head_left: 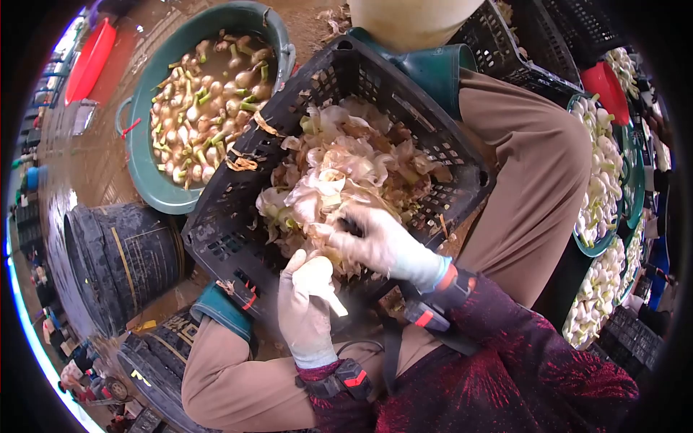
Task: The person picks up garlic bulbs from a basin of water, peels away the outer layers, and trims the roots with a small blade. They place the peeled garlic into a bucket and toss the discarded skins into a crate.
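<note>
My left hand (302, 317), in a pale glove, is closed around a whitish garlic bulb (315, 276) with a short cut stem pointing down and right. Just above and right of it, my gloved right hand (386, 245) reaches over a heap of garlic skins (336, 169). Its fingers are curved and blurred, with a dark patch between them; I cannot tell whether they grip anything. The heap lies inside a black plastic crate (238, 206), tilted between my legs. Both wrists carry dark bands with red marks.
A green tub (160, 198) at the upper left holds unpeeled garlic in water. Black buckets (133, 256) stand at the left. On the right are green basins of whitish garlic (595, 173) and a red basin (606, 90). A pale bucket (411, 22) stands beyond the crate.
</note>
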Tool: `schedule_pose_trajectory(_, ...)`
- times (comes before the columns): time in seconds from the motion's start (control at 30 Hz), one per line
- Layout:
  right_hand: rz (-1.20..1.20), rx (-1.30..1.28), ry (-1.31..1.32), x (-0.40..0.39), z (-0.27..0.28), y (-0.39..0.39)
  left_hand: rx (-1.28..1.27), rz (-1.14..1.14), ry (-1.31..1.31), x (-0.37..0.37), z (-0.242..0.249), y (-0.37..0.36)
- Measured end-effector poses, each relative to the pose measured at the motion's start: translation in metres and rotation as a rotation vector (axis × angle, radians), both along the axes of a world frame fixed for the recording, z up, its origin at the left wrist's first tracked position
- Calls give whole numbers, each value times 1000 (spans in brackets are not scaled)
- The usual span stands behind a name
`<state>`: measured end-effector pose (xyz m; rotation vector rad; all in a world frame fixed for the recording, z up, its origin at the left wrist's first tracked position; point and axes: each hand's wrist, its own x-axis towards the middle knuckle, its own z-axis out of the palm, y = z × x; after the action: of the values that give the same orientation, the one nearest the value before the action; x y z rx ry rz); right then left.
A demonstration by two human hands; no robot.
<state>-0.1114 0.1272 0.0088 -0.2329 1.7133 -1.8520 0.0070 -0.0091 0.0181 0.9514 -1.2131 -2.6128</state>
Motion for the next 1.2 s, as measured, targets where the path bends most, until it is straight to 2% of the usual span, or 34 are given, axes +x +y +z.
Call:
schedule_pose_trajectory(0.03,192,108,52,2,0,6,31,4,13,1,-2,-1)
schedule_pose_trajectory(0.07,210,194,296,8,-3,4,31,13,8,1,-4,1)
schedule_pose_trajectory(0.1,224,277,538,14,-4,0,-139,26,-58,-1,-6,4)
schedule_pose_trajectory(0.13,242,319,556,19,-3,-1,-309,35,-127,0,-8,6)
schedule_pose_trajectory(0.17,312,344,633,18,0,1,-304,36,-139,1,-5,6)
schedule_pose_trajectory(0.23,372,463,622,19,11,-2,-277,-51,-170,0,6,6)
schedule_pose_trajectory(0.3,319,441,580,21,1,-5,-289,-92,-187,0,3,8)
schedule_pose_trajectory(0.37,241,392,257,11,-6,-9,-249,25,-84,-5,-4,11)
schedule_pose_trajectory(0.4,181,228,-5,5,5,-9,-214,-10,-83,-1,-5,7)
schedule_pose_trajectory(0.43,161,124,-38,6,2,-5,-218,-6,-76,2,-8,2)
schedule_pose_trajectory(0.5,167,157,64,12,2,-6,-36,21,-26,0,-6,-3)
schedule_pose_trajectory(0.53,204,238,316,16,-1,-5,-97,104,-139,-1,-5,3)
schedule_pose_trajectory(0.57,236,317,567,17,1,-6,-100,109,-133,1,-4,3)
schedule_pose_trajectory(0.63,297,394,612,24,10,-8,-285,-24,-106,7,-3,4)
schedule_pose_trajectory(0.7,290,469,626,32,9,-16,-335,-73,-183,10,-1,3)
schedule_pose_trajectory(0.8,81,367,104,11,2,-18,-218,60,-9,8,-7,3)
schedule_pose_trajectory(0.83,-96,390,259,4,-3,-18,-223,59,-1,6,-1,3)
schedule_pose_trajectory(0.9,-233,293,50,-1,-17,-6,-37,91,26,0,13,5)
schedule_pose_trajectory(0.97,-148,385,-50,0,-21,10,-100,102,5,1,11,7)
schedule_pose_trajectory(1.0,-104,411,131,3,-7,13,-29,125,33,2,9,6)
schedule_pose_trajectory(1.03,-39,249,164,7,5,13,44,148,54,3,7,5)
schedule_pose_trajectory(1.1,104,143,221,21,14,13,9,147,29,5,1,8)
schedule_pose_trajectory(1.13,75,134,504,26,0,6,-23,145,8,3,-1,8)
schedule_pose_trajectory(1.2,98,182,554,32,0,-5,-3,114,33,1,-4,8)
